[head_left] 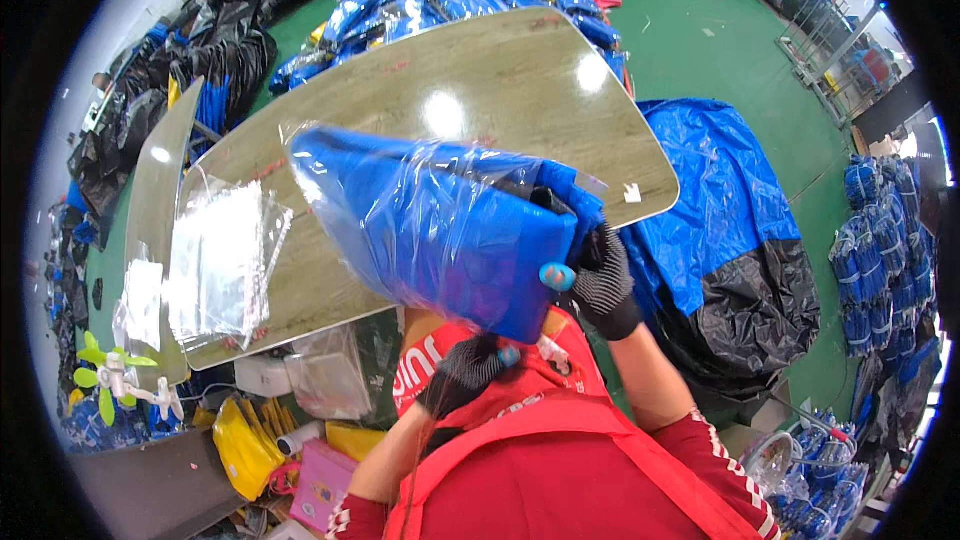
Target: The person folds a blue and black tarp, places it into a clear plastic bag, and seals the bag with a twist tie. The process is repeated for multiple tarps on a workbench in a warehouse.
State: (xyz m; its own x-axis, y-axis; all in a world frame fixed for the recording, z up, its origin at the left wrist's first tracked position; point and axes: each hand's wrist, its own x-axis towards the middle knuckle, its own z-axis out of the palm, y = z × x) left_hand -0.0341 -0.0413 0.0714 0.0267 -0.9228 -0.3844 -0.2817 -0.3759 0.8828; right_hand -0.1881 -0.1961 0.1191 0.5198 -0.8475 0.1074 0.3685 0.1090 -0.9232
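Note:
A folded blue bundle point(440, 230), seemingly of fabric, lies partly inside a clear plastic bag, tilted above the table. Black material shows in its folds at the right end. My right hand point(606, 285), in a black glove with grey stripes, grips that end, its blue-tipped thumb on the front face. Close under the bundle's near lower edge is my left hand point(464, 372), gloved alike, its fingers curled. A blue tip shows on its thumb too. Whether it pinches the bundle or the bag's edge is hidden.
The wood-grain table point(400, 90) has a stack of clear plastic bags point(222, 265) on its left. Beyond it lies a heap of blue packages point(410, 5). A large blue and black sack point(730, 230) stands at right. A green fan point(105, 378) and yellow packets point(245, 445) are at lower left.

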